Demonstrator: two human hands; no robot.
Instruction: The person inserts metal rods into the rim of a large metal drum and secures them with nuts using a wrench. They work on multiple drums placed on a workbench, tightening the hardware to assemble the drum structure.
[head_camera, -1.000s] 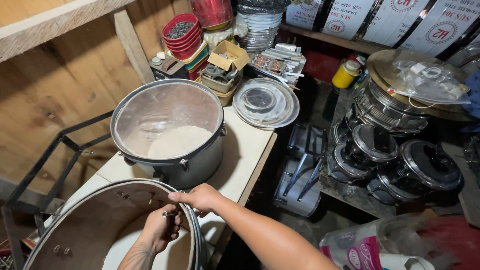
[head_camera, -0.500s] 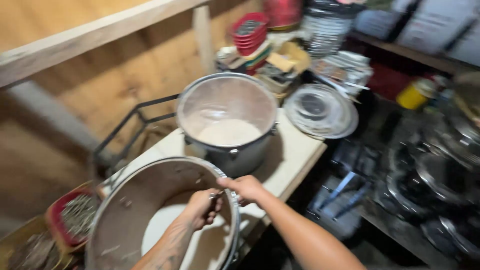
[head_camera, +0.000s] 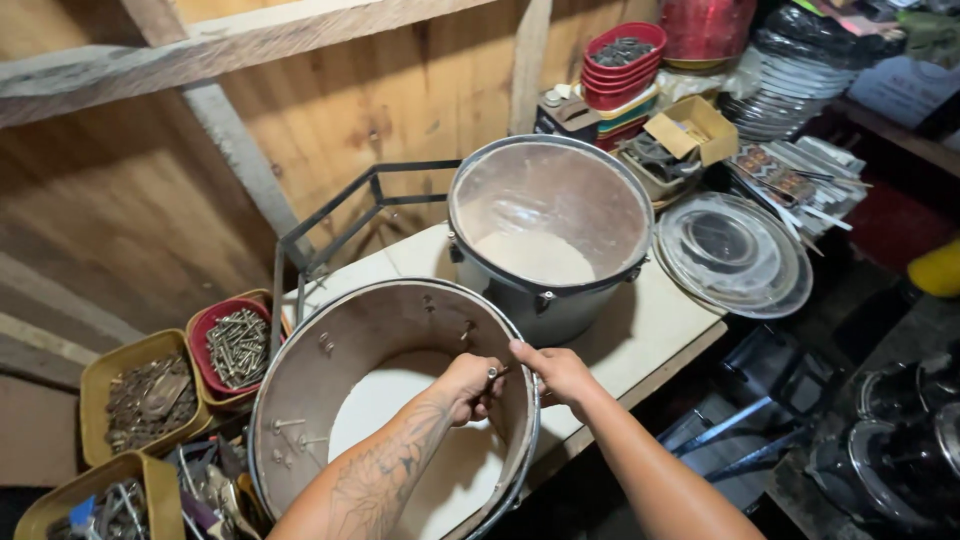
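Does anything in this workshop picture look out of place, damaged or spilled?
Nothing looks spilled or broken. The left hand and right hand meet at the rim of the near drum shell, which has bolts poking through its wall. Screws sit sorted in the red tray.

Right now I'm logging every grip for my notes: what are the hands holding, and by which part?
The left hand, inside the near drum shell, pinches a small metal fitting at the wall. The right hand grips the shell's rim from outside.
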